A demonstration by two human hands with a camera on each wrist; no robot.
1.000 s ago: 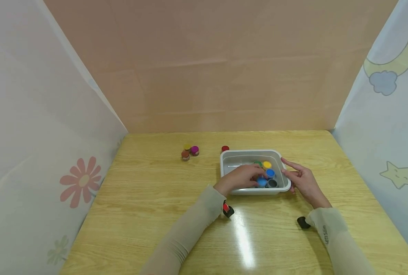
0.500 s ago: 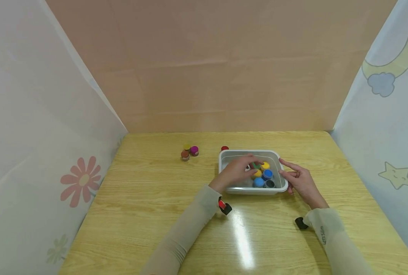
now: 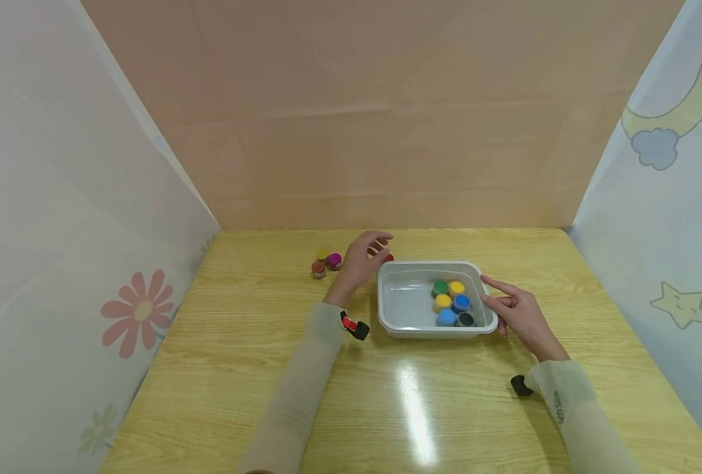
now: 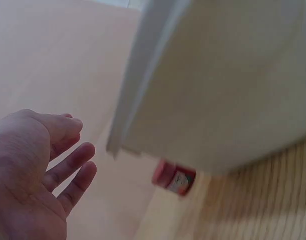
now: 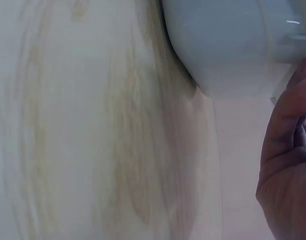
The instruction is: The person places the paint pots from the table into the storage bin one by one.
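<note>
My left hand (image 3: 361, 261) hovers past the left rim of a white plastic tub (image 3: 410, 332), right by a small red-lidded paint jar (image 3: 389, 257). Its fingers are loosely bent with nothing in them. In the left wrist view the red jar (image 4: 174, 178) lies beyond the tub wall, apart from the fingers. My right hand (image 3: 519, 315) holds the tub's right rim between thumb and fingers. Inside the tub, toward its right side, are several small paint jars: green (image 3: 440, 288), yellow (image 3: 442, 302), blue (image 3: 460, 303), light blue (image 3: 447, 317) and black (image 3: 466, 319).
Left of my left hand stand three more jars: yellow (image 3: 322, 254), magenta (image 3: 335, 261) and brown-orange (image 3: 318, 268). The wooden table (image 3: 238, 368) ends at a tan back panel (image 3: 386, 131), with patterned panels on both sides.
My left hand has let go of a yellow jar inside the tub, lifted out and moved left and back to the red jar. The right hand stays on the rim.
</note>
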